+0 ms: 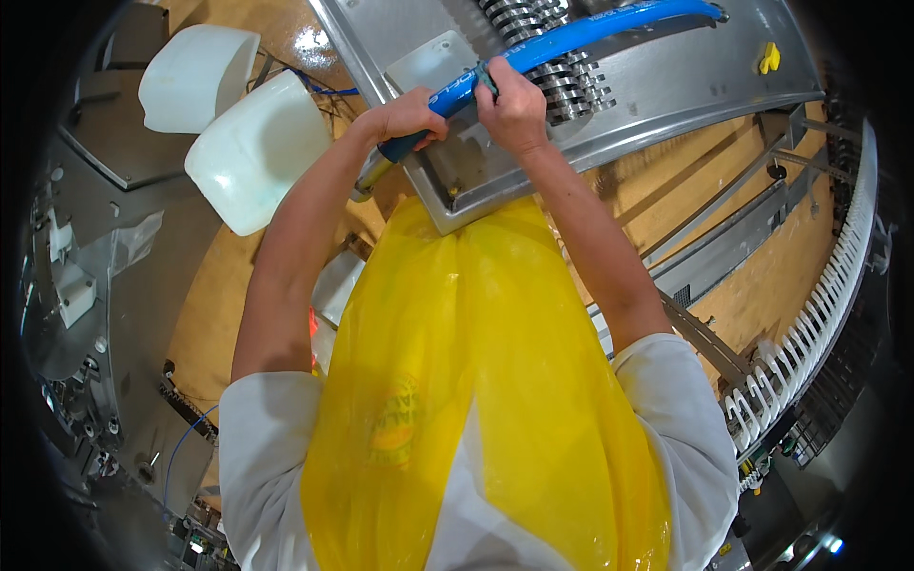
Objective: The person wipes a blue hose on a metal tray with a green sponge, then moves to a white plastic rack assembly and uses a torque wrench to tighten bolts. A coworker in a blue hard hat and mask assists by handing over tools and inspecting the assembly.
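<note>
A thick blue hose (590, 36) runs over the metal tray (657, 90) from the upper right down to its near left corner. My left hand (407, 116) is closed round the hose by its dark blue end, where a dull brass-coloured fitting (374, 175) sticks out. Further up the hose, my right hand (514, 105) is closed on it. A small dark green piece (486, 78), perhaps a scouring pad, shows between the fingers of that hand and the hose.
Metal rollers with rows of discs (562, 86) lie in the tray, with a yellow object (769, 58) at its right. Two white curved plastic pieces (262, 152) stand at the left. A white toothed rail (809, 314) curves along the right. My yellow apron (457, 333) touches the tray's corner.
</note>
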### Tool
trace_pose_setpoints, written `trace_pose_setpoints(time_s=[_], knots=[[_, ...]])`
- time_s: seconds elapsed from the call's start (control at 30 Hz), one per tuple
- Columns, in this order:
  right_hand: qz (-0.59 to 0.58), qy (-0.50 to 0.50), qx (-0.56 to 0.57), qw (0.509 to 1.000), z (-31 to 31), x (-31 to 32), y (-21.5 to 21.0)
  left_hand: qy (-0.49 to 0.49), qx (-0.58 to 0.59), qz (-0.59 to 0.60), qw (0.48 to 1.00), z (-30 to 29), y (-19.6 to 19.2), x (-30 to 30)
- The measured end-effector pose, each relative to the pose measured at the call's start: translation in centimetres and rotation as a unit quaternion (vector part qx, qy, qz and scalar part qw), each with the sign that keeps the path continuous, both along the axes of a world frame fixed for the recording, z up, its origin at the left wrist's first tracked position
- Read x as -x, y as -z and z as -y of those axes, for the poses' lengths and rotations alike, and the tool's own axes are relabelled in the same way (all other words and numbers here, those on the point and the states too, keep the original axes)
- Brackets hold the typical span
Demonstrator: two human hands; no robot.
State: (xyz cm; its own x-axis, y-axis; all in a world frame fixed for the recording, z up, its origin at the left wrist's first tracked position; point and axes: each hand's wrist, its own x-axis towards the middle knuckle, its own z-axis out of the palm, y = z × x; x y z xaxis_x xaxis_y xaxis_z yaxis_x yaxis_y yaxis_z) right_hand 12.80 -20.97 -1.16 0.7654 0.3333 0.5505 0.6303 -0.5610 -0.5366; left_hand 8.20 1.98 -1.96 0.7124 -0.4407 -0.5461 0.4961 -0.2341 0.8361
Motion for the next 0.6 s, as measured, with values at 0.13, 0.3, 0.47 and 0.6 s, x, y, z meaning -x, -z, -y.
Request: trace_pose_setpoints(time_s=[0.13, 0.3, 0.47, 0.6], knots=[[-0.055, 0.032, 0.024, 0.998, 1.8, -2.1, -1.9, -0.008, -0.012, 0.002, 1.000, 0.0, -0.1, 0.4], [-0.056, 0.061, 0.026, 0.996, -0.4, -0.4, -0.6, 0.002, -0.001, 0.009, 1.000, 0.3, 0.5, 0.7], [0.044, -0.053, 0.037, 0.997, -1.5, 1.8, -1.2, -0.020, -0.010, 0.026, 0.999, 0.2, -0.3, 0.7], [-0.081, 0.084, 0.007, 0.993, 1.7, -1.6, -1.8, -0.016, -0.003, 0.039, 0.999, 0.5, -0.4, 0.8]])
